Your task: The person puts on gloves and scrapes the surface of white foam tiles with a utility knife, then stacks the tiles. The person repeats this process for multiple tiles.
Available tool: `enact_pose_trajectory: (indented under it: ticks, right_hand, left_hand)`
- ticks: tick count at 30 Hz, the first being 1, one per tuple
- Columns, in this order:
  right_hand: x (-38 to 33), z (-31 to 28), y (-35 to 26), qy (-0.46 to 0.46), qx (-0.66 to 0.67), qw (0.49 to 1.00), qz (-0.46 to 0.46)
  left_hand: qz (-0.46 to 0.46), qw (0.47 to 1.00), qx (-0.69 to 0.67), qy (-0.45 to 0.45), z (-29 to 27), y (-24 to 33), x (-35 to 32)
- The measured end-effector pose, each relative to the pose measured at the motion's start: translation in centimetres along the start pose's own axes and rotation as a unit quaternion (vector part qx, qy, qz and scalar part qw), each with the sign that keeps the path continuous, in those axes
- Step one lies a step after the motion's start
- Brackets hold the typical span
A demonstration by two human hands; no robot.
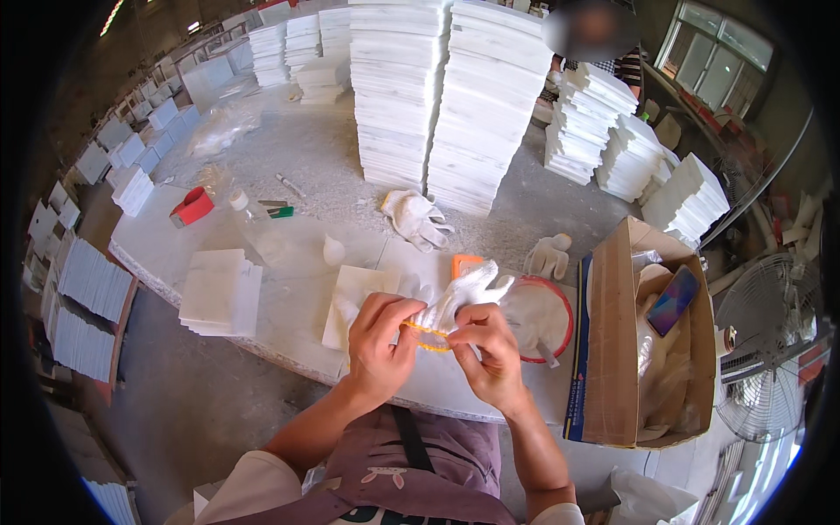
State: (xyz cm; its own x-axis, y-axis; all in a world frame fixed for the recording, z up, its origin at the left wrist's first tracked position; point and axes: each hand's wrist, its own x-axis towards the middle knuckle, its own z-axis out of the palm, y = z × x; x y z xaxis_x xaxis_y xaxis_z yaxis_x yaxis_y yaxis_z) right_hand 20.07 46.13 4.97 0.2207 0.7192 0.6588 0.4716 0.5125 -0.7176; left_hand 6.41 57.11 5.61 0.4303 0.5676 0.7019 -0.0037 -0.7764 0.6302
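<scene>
Tall stacks of white slabs (442,96) stand at the far side of a pale stone worktable (289,254), with an open cardboard box (612,350) at its right end and a fan (774,350) beyond that. Nearer lie a short pile of white tiles (219,293), a round red-rimmed dish (547,319), a spare white glove (418,219) and a red tape roll (192,207). Smallest, and in hand above the table's near edge, is a white knitted glove (464,293) with an orange cuff (426,337). The left hand (381,337) and right hand (490,346) are both pinched shut on that cuff, thumbs against forefingers, spreading its opening between them. The glove looks light, soft and limp, its fingers flopping away from the person; the elastic cuff hem seems the sound place to grip, since the loose knit elsewhere would likely just stretch and slide.
</scene>
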Motion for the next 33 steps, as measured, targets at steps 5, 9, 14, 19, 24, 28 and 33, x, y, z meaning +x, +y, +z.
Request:
enact_pose_trajectory:
  ticks: [5,9,14,19,24,28,33]
  right_hand:
    - [-0.2,1.6,-0.1,0.052,-0.199,0.979,-0.005]
    - [-0.1,2.2,-0.5,-0.017,-0.130,0.967,0.221]
    - [0.7,0.6,0.3,0.012,0.343,0.813,0.471]
    - [1.4,4.0,2.9,0.322,0.423,0.765,0.365]
    - [0.4,3.6,4.3,0.265,0.453,0.792,0.312]
    - [1.4,3.9,2.0,0.289,0.472,0.750,0.363]
    - [1.8,2.7,3.7,0.235,0.446,0.791,0.347]
  left_hand:
    - [0.130,0.990,0.040,0.044,0.8,0.0,0.3]
    - [0.197,0.974,0.105,0.042,1.6,-0.2,-0.3]
    - [0.186,0.979,0.079,0.038,2.0,-1.5,-2.0]
    - [0.201,0.979,-0.006,0.040,3.0,-1.3,-2.5]
    - [0.103,0.989,-0.098,0.039,3.2,-1.3,-3.0]
    - [0.076,0.989,-0.124,0.027,3.2,-1.8,-3.7]
    - [0.057,0.987,-0.152,0.021,3.7,-0.6,-3.8]
